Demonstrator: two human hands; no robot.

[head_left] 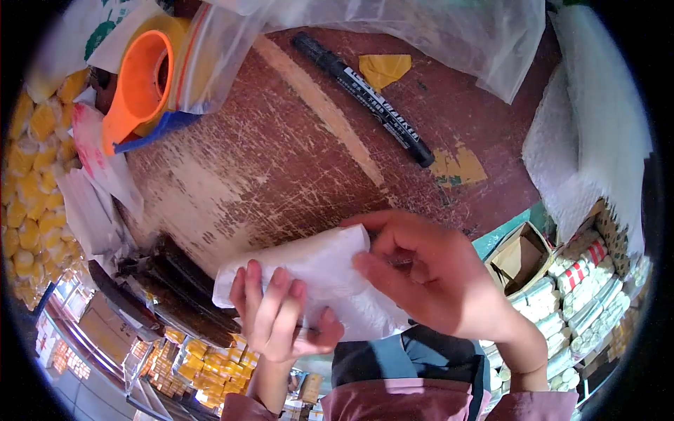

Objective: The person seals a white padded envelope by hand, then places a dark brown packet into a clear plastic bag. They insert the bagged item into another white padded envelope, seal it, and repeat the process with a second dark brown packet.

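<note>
A white bundle, with a thin, crinkled wrapping, lies in front of my body at the near edge of the worn table. My left hand supports it from the near side, its bent fingers pressed against the wrapping. At the bundle's right end is my right hand, its thumb on the near face and its index finger reaching over the far side. The contents are hidden by the wrapping. Beyond the hands, a black marker pen rests capped on the table.
An orange tape dispenser stands at the upper left beside clear plastic bags. Yellow-filled packets crowd the left. A bubble-wrap sheet hangs at right, above an open cardboard box and stacked white rolls.
</note>
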